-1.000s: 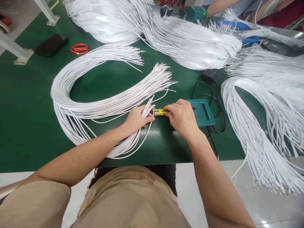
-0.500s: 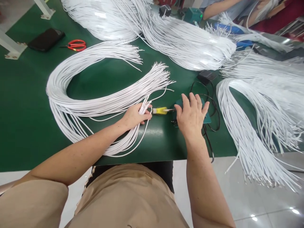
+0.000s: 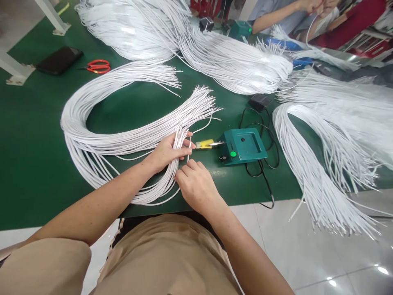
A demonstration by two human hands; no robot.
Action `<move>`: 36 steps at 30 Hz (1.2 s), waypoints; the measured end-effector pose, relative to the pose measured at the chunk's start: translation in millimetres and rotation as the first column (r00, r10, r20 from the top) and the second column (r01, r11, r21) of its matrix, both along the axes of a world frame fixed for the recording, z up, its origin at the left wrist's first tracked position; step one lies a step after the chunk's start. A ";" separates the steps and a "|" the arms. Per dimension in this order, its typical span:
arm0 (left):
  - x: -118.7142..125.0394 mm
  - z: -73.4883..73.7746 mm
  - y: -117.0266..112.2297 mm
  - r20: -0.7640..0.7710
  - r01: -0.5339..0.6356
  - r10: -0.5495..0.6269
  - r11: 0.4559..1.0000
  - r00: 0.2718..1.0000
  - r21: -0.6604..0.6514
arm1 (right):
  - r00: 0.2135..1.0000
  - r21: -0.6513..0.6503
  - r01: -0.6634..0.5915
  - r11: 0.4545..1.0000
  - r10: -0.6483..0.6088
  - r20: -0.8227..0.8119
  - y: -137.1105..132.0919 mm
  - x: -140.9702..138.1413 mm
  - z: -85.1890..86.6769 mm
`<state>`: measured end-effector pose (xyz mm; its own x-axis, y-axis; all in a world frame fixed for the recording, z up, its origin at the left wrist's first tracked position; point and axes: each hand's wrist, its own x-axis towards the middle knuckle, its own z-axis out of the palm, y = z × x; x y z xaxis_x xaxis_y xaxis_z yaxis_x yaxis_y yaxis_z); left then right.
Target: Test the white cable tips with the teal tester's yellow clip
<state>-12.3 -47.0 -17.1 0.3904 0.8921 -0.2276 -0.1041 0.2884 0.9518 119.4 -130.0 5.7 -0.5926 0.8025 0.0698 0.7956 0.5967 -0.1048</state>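
My left hand [image 3: 164, 155] is closed around a small bunch of white wires [image 3: 175, 162], their ends poking up past the thumb. Just below it, my right hand [image 3: 198, 184] is pinched at the bunch's near side; a single wire runs down toward its fingers, though the fingertips are partly hidden. Right of the left fingertips is a yellow tapered piece [image 3: 204, 144] on a metal shaft, joined to a teal box [image 3: 242, 146] with a lit green button. A large curved bundle of white wires [image 3: 80, 108] lies behind my left arm.
More white wire piles lie at the back [image 3: 233, 61] and on the right [image 3: 319, 164], overhanging the table edge. Red-handled scissors [image 3: 98, 66] and a black flat case [image 3: 59, 60] rest at the left. A black cord [image 3: 270, 188] trails behind the box. Another person's arm [image 3: 276, 18] shows across the table.
My right hand has left the top of the teal box and moved left and nearer to me, to the wires in my left hand. The box's green button is uncovered.
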 end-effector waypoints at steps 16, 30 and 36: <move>-4.1 -5.4 -0.7 0.081 0.152 -0.142 0.979 0.987 -0.133 | 0.390 -0.529 0.546 0.649 -0.756 -0.526 26.3 37.1 0.1; 3.3 -1.1 -13.3 -0.105 0.203 -0.197 0.978 0.975 0.041 | -0.077 -0.790 0.098 0.605 -0.787 -0.613 22.4 28.1 -3.5; 4.4 1.1 -14.1 -0.128 0.134 -0.123 0.987 0.984 0.083 | -0.242 -0.789 -0.103 0.606 -0.785 -0.571 23.7 28.3 -12.2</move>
